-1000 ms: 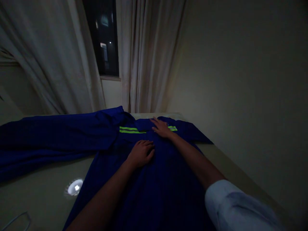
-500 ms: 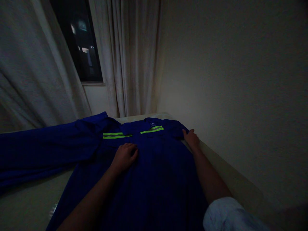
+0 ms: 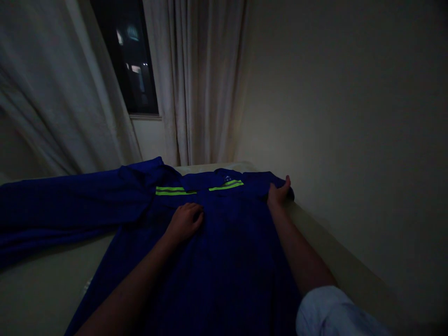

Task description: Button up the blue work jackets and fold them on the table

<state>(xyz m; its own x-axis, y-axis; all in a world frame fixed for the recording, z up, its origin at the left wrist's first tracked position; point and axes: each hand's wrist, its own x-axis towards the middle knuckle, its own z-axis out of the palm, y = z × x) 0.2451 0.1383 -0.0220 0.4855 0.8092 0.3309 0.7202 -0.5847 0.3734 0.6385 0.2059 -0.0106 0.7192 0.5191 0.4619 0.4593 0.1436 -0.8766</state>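
Observation:
A dark blue long-sleeved work jacket (image 3: 231,252) lies spread on a pale bed-like surface, its collar at the far end. Two bright green reflective strips (image 3: 175,191) cross the chest, and a small white logo sits above the right one. My left hand (image 3: 185,221) rests on the chest below the left strip, fingers loosely bent and thumb a little apart. At the far right, my right hand (image 3: 279,192) is closed on the right sleeve (image 3: 291,194) near the shoulder. Dark cloth shows on both sides of it. The fingertips there are partly hidden.
The left sleeve (image 3: 77,198) stretches out to the left edge of view. Behind stand pale curtains (image 3: 206,84) and a dark window (image 3: 131,60). A plain wall (image 3: 336,116) borders the pale surface (image 3: 325,242) on the right. The room is dim.
My right hand has turned at the sleeve, and blue cloth now shows to its right. My left hand stays on the chest. The view has shifted slightly.

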